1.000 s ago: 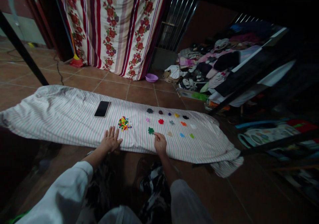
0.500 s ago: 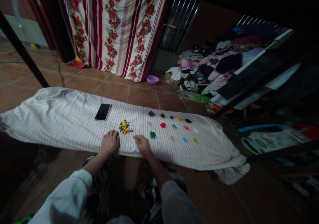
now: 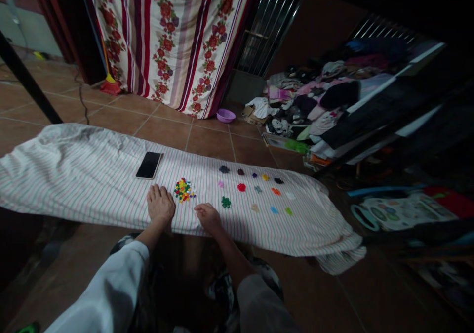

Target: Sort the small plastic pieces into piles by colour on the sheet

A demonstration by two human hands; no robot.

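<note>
My left hand (image 3: 160, 204) lies flat on the striped cloth (image 3: 92, 175), fingers stretched out, just left of a mixed pile of small coloured pieces (image 3: 182, 189). To the right of that pile, my right hand (image 3: 208, 216) rests on the cloth with its fingers drawn together in a pinch; anything between them is too small to see. Beyond this hand are single-colour heaps, among them dark green pieces (image 3: 225, 202), red pieces (image 3: 241, 187), orange pieces (image 3: 276, 191), light blue pieces (image 3: 274, 209) and yellow pieces (image 3: 265, 177).
A phone (image 3: 148, 165) lies on the cloth beyond my left hand. On the tiled floor behind are a purple basin (image 3: 225, 115) and a red broom (image 3: 110, 85) by a flowered curtain (image 3: 166, 41). Clothes (image 3: 311, 98) are piled at the back right.
My left hand has shifted slightly left and its fingers now lie flatter and more spread. My right hand stays pinched near the pile. The camera view has tilted a little.
</note>
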